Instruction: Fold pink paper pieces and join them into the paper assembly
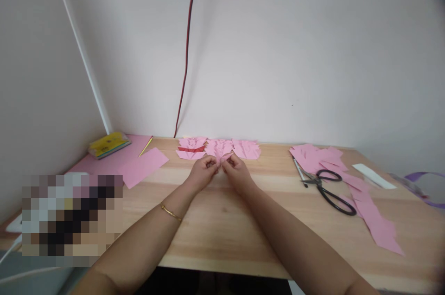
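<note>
Both hands meet near the far side of the wooden table, pinching a small piece of pink paper (221,160) between the fingertips. My left hand (203,173) grips its left side with curled fingers, and my right hand (239,172) grips its right side. Much of the piece is hidden by the fingers, so its exact shape cannot be made out. Just behind it lie folded pink paper pieces (246,148) in three clusters. In the left cluster a red folded paper piece (191,149) shows among the pink ones.
Black-handled scissors (318,182), a pen (299,170) and cut pink paper (371,218) lie to the right, near a white strip (373,176). Pink sheets (144,167), a pencil (146,146) and a yellow packet (110,144) lie left. A pixelated patch covers the near left.
</note>
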The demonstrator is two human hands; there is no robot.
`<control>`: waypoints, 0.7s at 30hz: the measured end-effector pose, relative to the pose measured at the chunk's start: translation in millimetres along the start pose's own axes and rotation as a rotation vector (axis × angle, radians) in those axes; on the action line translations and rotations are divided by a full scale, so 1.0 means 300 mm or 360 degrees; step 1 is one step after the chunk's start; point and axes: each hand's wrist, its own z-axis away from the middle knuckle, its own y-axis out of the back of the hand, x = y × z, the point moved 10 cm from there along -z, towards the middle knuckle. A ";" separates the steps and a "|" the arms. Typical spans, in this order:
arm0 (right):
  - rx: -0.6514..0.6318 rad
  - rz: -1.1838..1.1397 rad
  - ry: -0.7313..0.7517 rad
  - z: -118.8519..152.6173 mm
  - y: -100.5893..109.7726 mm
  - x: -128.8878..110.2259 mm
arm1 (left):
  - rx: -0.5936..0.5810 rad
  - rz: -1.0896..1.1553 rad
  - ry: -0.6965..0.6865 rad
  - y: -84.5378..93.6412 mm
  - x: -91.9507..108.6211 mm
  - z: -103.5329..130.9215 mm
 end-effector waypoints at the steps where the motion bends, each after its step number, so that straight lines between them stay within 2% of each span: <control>1: -0.0015 -0.0009 -0.0002 -0.001 -0.003 0.000 | 0.0000 0.0009 0.0001 0.000 -0.002 0.000; 8: 0.0026 -0.0002 0.0110 -0.005 0.005 -0.023 | -0.0059 -0.0040 -0.0025 -0.013 0.005 0.003; 14: -0.0078 -0.0172 -0.0056 0.004 -0.016 -0.015 | -0.0083 -0.0281 -0.0095 -0.016 0.023 0.003; 21: -0.0041 -0.0320 -0.0107 0.012 -0.012 -0.011 | -0.0142 -0.0378 -0.0174 -0.027 0.045 0.006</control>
